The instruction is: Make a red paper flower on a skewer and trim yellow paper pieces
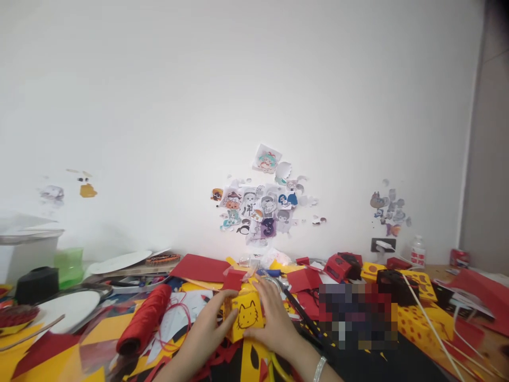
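Note:
Between my two hands is a small yellow paper box [249, 313] with a cat face drawn in black on the side toward me. My left hand [214, 321] grips its left side, thumb against the front edge. Around the right side curls my right hand [274, 318], fingers over the top and thumb at the lower front; a silvery bracelet [319, 368] circles that wrist. The far side of the box is hidden. Under it lie yellow and red paper scraps, and a yellow paper strip [250, 361] with black shapes.
A red spool of thread [145, 321] lies left of my hands. Red card [201, 267], a white plate [73, 313] and a green container [68, 267] lie further off. Spotted yellow boxes [425, 318], black sheets and thin sticks crowd the right. Stickers [268, 204] cover part of the wall.

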Tool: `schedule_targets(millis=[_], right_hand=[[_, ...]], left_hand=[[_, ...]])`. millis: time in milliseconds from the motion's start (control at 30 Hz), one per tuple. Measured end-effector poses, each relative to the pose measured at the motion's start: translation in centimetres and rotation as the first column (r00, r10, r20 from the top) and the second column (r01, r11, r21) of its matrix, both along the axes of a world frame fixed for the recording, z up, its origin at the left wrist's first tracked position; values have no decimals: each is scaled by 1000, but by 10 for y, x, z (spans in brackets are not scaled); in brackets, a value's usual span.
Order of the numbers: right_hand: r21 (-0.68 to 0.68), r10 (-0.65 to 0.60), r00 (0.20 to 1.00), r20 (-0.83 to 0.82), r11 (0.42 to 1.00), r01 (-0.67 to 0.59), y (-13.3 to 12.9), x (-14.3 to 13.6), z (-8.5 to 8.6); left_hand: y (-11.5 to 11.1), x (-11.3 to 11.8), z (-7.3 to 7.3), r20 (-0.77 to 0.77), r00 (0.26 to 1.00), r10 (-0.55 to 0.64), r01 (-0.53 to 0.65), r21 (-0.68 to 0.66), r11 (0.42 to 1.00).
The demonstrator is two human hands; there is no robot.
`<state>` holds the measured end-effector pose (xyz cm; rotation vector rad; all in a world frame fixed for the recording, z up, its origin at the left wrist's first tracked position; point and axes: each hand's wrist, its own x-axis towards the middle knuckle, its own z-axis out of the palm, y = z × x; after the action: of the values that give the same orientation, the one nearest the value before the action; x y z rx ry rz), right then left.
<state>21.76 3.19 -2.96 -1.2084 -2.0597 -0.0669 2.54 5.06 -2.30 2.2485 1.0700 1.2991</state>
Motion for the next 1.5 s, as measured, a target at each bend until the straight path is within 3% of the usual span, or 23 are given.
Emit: schedule_targets(millis=[133, 433, 700, 967, 1200, 1500], right_hand=[[-95, 65, 995, 72, 994, -58, 0, -1, -4], [1, 83, 990, 113, 996, -84, -1, -2, -5], [14, 66, 992, 111, 998, -68, -4, -2, -3], [65, 64, 985, 163, 995, -76, -1, 0, -8], [120, 50, 981, 188, 990, -74, 0, 1, -13], [188, 39, 969, 245, 978, -87, 3, 3, -19]], left_hand=[[-6, 1, 5, 42, 999, 13, -13, -22, 1000], [-2, 5, 4, 111, 994, 8, -7, -11, 1000], [-7, 3, 5, 157, 985, -76, 90, -83, 992], [-12, 17, 1, 171, 985, 10, -5, -25, 1000], [-19, 9, 5, 145, 989, -29, 33, -23, 999], [-19, 16, -1, 178, 983, 53, -48, -32, 998]])
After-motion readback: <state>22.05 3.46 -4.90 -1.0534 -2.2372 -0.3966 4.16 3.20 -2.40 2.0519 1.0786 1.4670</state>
